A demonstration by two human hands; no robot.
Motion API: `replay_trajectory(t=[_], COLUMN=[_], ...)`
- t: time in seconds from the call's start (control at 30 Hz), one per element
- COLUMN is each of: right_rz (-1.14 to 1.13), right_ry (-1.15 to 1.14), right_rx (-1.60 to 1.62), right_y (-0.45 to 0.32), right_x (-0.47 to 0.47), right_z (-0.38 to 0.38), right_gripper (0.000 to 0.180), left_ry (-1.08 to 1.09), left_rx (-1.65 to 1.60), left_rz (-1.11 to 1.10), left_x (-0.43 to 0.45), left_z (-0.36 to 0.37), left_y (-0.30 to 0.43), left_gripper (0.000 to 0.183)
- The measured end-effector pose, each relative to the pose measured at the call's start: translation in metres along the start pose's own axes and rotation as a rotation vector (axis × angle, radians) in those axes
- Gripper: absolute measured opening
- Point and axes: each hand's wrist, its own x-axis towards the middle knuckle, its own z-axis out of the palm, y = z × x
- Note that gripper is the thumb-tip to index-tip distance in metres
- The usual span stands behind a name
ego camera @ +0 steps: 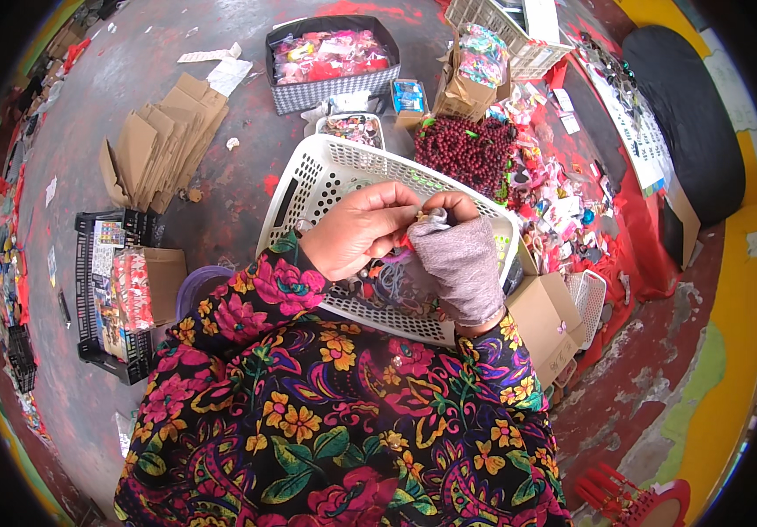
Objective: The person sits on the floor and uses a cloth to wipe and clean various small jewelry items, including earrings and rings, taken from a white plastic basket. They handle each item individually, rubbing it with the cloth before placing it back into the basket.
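Observation:
My left hand and my right hand meet over a white perforated plastic basket. A greyish knit wrap covers the palm and wrist of my right hand and leaves the fingertips bare. Both hands pinch a small accessory between their fingertips; most of it is hidden by the fingers. A purple loop and a bit of red show just below the fingers, and I cannot tell whether they belong to it. Inside the basket lies a jumble of cords and small trinkets.
Beyond the basket stand a small white basket of trinkets and a checked fabric bin of bagged goods. Dark red bead strings and loose accessories spread rightward. Flattened cardboard and a black crate lie left, an opened carton right.

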Motion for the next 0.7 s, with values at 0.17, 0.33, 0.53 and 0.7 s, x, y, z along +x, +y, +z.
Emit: replay_trajectory(t=[0.17, 0.33, 0.53, 0.7], right_rz=[-0.396, -0.42, -0.489, -0.474], right_ry=[-0.038, -0.005, -0.049, -0.074], right_rx=[-0.394, -0.401, -0.675, -0.803], right_y=[0.009, 0.003, 0.0, 0.003], right_x=[0.0, -0.005, 0.0, 0.006], right_z=[-0.01, -0.01, -0.014, -0.016], right_gripper=[0.02, 0.031, 0.035, 0.034], left_ry=[0.025, -0.001, -0.023, -0.042], left_rx=[0.194, 0.348, 0.417, 0.422], left_rz=[0.071, 0.172, 0.237, 0.212], left_x=[0.001, 0.004, 0.007, 0.006], left_z=[0.002, 0.004, 0.001, 0.0], left_y=[-0.003, -0.005, -0.008, -0.008], left_gripper=[0.011, 0.008, 0.005, 0.005])
